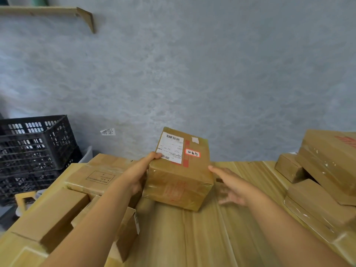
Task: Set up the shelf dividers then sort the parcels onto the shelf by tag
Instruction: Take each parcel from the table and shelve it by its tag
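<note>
A person's left hand (139,176) grips a taped parcel (178,170) by its left side, thumb over the top edge at the white shipping label (170,146); the parcel sits tilted at the middle of the wooden table (202,237), near the grey wall (192,74); a red-bordered tag (192,153) with handwriting lies on its top beside the label. The right hand (230,186) hovers just right of the parcel, fingers spread and relaxed, holding nothing; whether its fingertip touches the box cannot be told. More parcels (77,189) are heaped at the table's left edge, under the left forearm; another stack (325,170) rises at the right. A small handwritten paper slip (108,132) is stuck on the wall left of the held parcel; black crates (34,147) stand stacked at far left; a wooden wall shelf (48,11) shows at top left.
</note>
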{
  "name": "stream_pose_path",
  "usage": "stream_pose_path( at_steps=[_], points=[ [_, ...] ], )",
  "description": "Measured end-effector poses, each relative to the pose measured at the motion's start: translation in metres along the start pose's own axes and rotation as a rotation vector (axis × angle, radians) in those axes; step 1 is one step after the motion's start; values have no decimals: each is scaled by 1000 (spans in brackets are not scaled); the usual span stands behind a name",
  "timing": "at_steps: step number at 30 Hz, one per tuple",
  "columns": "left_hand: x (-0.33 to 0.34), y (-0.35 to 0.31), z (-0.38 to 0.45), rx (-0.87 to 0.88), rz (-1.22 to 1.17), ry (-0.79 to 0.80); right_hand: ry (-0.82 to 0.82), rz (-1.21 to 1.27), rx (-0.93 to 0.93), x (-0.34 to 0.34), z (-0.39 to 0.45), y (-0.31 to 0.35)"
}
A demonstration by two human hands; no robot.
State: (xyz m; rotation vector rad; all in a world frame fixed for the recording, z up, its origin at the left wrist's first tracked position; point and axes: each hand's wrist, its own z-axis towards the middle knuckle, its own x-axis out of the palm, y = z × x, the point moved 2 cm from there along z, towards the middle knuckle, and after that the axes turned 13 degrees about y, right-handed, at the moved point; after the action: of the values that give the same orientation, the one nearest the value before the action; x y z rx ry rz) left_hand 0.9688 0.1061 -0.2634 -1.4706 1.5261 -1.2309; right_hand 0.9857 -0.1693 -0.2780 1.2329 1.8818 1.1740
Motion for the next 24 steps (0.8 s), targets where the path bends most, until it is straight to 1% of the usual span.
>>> stream_pose_path(
  at_steps=[3, 5, 9, 12, 14, 15, 16, 18, 19, 20, 22, 24],
  points=[
    [5, -6, 3, 142, -51, 62, 245, 198, -41, 3, 0, 2],
    [12, -10, 4, 232, -82, 104, 304, 267, -88, 4, -1, 8],
    [21, -14, 5, 374, -39, 180, 267, 224, -175, -8, -4, 22],
    [27, -15, 9, 425, -5, 200, 253, 219, -255, -13, -9, 29],
    [34, -18, 12, 443, 14, 231, 211, 235, -314, -15, -12, 32],
    [39, -21, 12, 440, 24, 236, 176, 258, -339, -15, -13, 34],
    [45, -24, 11, 416, 12, 208, 130, 287, -352, -15, -14, 36],
    [53, -23, 12, 298, -97, 68, 18, 368, -358, -12, -14, 40],
    [57, -21, 14, 250, -151, 32, -33, 423, -370, -8, -13, 43],
    [65, -18, 15, 219, -194, 48, -68, 485, -391, -3, -12, 45],
    [88, -15, 16, 187, -224, 156, -87, 567, -452, 13, -11, 49],
    [107, -14, 20, 198, -221, 243, -71, 521, -506, 27, -10, 47]
  ],
)
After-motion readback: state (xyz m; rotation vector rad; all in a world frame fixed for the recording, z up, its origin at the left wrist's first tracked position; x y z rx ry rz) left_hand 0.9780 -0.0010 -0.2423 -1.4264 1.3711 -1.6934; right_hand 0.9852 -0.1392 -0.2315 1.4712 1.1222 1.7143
